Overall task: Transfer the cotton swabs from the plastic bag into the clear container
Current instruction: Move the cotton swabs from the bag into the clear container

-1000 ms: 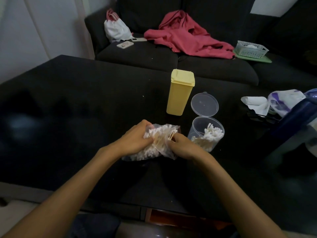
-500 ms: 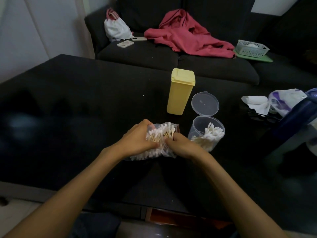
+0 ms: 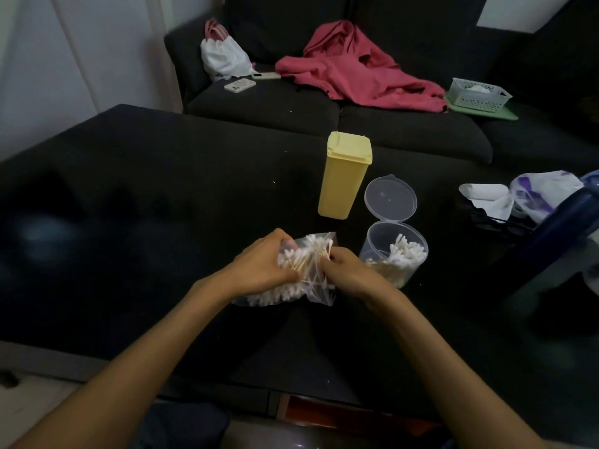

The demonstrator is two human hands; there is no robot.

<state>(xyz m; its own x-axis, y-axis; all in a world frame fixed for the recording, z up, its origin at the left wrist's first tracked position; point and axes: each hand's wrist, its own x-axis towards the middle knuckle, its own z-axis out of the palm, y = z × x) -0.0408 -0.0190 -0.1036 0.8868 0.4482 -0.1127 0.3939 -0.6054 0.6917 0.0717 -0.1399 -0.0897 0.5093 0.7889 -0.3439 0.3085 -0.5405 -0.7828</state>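
Dark tabletop (image 3: 136, 196), dim room, black sofa (image 3: 291, 105) behind.

Item 1: plastic bag (image 3: 319, 291), one, clear, lying on the table at centre, gripped from both sides. Cotton swabs (image 3: 293, 259), too many to count, white tips and pale sticks; a second bunch stands in item 2. Left hand (image 3: 259, 265) is curled over the bag's left side, holding it. Right hand (image 3: 348, 272) is closed at the bag's right edge, fingers pinched at the swab sticks; whether it grips swabs or only plastic cannot be told.

Item 2: clear container (image 3: 393, 251), one, round, just right of the right hand, hinged lid (image 3: 390, 197) open and tilted back, partly filled.

Item 3: yellow box (image 3: 343, 175), one, tall, lidded, upright behind the bag.

Item 4: crumpled white and purple wrappings (image 3: 531, 194), far right, hard to make out; a dark blue object (image 3: 564, 222) beside them is cut off by the frame.

On the sofa: one red garment (image 3: 356, 69), one white pouch (image 3: 223, 58), two phones (image 3: 240, 85), one white basket (image 3: 478, 94) on a green tray.

Change from a second ago: both hands have drawn closer together, bunching the bag; the container's fill is unchanged.
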